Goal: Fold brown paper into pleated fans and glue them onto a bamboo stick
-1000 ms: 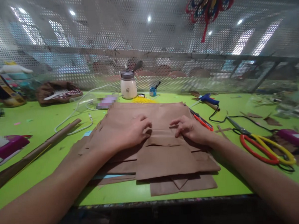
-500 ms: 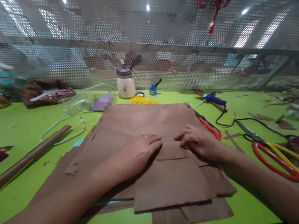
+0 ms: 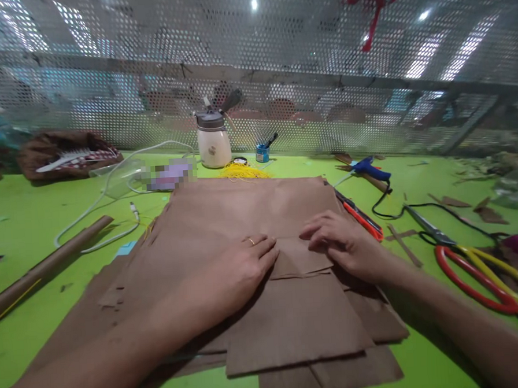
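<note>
A smaller brown paper sheet (image 3: 296, 325) with a folded strip (image 3: 299, 262) across its far part lies on a stack of larger brown paper sheets (image 3: 225, 213). My left hand (image 3: 245, 270) rests flat at the strip's left end, fingers together and pointing right. At the strip's right end is my right hand (image 3: 346, 244), its fingers slightly bent and apart over the paper. The right thumb is mostly hidden beneath the hand. Between the two hands the strip shows, its near edge a little raised at the right.
Right of the stack lie a red utility knife (image 3: 359, 215), scissors (image 3: 476, 281) with red and yellow handles, and a blue glue gun (image 3: 370, 168) with a black cord. A spray bottle (image 3: 213, 141), yellow string (image 3: 244, 170) and blue jar (image 3: 262, 153) stand behind. At left is a brown paper roll (image 3: 50, 268).
The view has shifted slightly. Both hands keep nearly the same places on the paper. The strip's near edge lifts a little more beside my right hand.
</note>
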Motion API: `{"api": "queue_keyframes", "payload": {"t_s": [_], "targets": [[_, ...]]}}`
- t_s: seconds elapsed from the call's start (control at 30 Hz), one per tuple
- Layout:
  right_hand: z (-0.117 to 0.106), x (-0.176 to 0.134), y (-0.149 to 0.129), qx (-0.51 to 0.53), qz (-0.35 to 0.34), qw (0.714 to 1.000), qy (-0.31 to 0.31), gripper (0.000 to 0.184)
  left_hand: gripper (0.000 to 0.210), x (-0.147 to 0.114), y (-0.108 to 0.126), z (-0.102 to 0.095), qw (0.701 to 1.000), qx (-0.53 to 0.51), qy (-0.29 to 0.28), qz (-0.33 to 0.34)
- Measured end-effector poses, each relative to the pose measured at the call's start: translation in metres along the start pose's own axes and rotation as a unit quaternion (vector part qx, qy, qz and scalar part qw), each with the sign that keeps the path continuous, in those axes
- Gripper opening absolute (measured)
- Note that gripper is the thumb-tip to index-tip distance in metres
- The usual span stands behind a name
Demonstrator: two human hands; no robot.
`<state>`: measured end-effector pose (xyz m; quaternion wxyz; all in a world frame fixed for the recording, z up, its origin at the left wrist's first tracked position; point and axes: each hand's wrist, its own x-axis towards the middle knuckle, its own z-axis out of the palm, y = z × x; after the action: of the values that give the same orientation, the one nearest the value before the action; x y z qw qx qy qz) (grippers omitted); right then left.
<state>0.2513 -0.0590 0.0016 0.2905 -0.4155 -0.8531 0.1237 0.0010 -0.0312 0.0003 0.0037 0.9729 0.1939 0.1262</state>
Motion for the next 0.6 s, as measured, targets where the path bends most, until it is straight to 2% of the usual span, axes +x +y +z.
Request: {"api": "queue_keyframes", "payload": {"t_s": [0.07,0.27,0.6], "targets": [[0.005,0.003,-0.01,-0.035,-0.013,0.999,-0.005,0.031,0.037,-0.001,0.0,0.002,1.0,0.002,0.003,-0.007],[0.021,0.006,-0.024,-0.153,-0.016,0.98,-0.123,0.04,0.04,0.001,-0.001,0.007,1.0,0.003,-0.004,-0.006],[0.023,0.002,-0.021,-0.214,-0.035,0.966,-0.141,0.044,0.039,0.003,-0.001,0.009,1.0,-0.003,-0.001,-0.011]]}}
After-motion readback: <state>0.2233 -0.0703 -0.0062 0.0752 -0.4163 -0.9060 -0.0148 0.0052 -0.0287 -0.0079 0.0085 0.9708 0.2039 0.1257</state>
